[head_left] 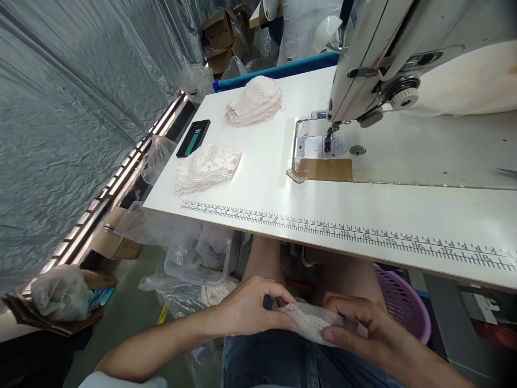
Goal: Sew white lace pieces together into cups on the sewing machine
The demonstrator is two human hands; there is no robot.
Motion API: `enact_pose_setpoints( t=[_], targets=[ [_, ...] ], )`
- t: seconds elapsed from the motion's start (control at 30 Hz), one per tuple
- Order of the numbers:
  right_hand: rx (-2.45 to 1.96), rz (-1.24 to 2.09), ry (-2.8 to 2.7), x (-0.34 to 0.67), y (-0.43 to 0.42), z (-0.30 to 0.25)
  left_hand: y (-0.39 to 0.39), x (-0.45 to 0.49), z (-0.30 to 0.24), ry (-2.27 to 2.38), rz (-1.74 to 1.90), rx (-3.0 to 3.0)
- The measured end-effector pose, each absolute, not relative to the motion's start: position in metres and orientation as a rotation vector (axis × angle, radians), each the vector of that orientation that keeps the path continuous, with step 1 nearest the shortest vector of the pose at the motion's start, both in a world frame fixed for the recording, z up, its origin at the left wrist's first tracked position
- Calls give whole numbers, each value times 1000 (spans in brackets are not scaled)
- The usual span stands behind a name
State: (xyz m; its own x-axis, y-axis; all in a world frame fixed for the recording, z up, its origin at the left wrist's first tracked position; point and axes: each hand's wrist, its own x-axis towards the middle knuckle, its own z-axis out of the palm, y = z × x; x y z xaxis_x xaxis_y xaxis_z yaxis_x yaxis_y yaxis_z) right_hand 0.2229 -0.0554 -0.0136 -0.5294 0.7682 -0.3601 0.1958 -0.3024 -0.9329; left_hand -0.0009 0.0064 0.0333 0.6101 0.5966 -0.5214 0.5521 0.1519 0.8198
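Over my lap, a white lace fabric piece (309, 319) is stretched between both hands. My left hand (258, 307) pinches its left end between thumb and fingers. At the other end, my right hand (355, 323) grips it with the thumb on top. Part of the fabric is hidden by my fingers. On the white table above lie a stack of lace pieces (210, 168) and a stack of pale pink cup-shaped pieces (258, 101). A sewing machine (363, 70) stands on the right, its presser foot (328, 143) over the metal plate.
A black phone (194, 138) lies at the table's left side. A printed ruler (323, 226) runs along the front edge. Below are a clear plastic bin (202, 275) with bags and a purple basket (407, 302). Silver sheeting (81, 81) hangs at left; cardboard boxes (221, 40) stand behind.
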Motion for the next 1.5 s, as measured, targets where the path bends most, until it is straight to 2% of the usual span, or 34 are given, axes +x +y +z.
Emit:
enact_pose_setpoints(
  t=[0.43,1.1,1.5],
  targets=[
    [-1263,1850,-1561,221,-53,-5,4,3,31,1066,63,1329],
    [-1257,1789,-1648,218,-49,-4,6,3,39,1000,67,1446],
    [-1103,2006,-1442,222,-45,0,9,14,30,950,-88,1141]
  ],
)
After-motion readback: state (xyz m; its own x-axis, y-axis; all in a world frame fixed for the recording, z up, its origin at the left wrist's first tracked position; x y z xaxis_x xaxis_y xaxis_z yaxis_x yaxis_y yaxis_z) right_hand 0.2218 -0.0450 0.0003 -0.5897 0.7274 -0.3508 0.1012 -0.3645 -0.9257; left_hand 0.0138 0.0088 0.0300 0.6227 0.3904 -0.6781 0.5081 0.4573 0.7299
